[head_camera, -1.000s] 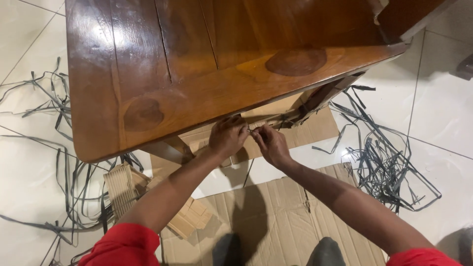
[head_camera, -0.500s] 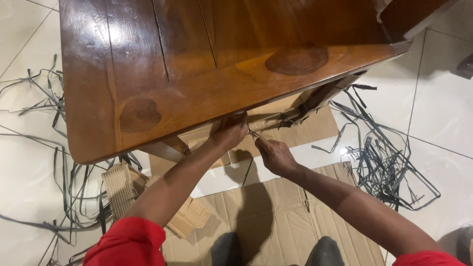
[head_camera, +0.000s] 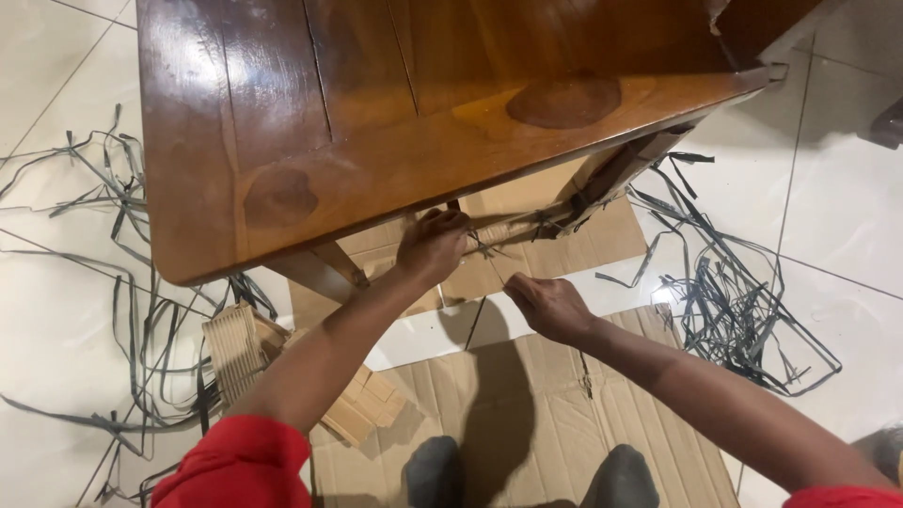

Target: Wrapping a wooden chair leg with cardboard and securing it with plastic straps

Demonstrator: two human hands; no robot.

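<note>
Your left hand (head_camera: 431, 246) grips the cardboard-wrapped rail (head_camera: 503, 231) under the wooden counter (head_camera: 376, 122) at mid-frame, fingers clamped round it. Your right hand (head_camera: 548, 306), just below, pinches a thin dark strap (head_camera: 491, 260) between closed fingers.

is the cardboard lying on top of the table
No, the cardboard lies flat on the tiled floor below and beside the wooden table, under the person's arms.
</note>
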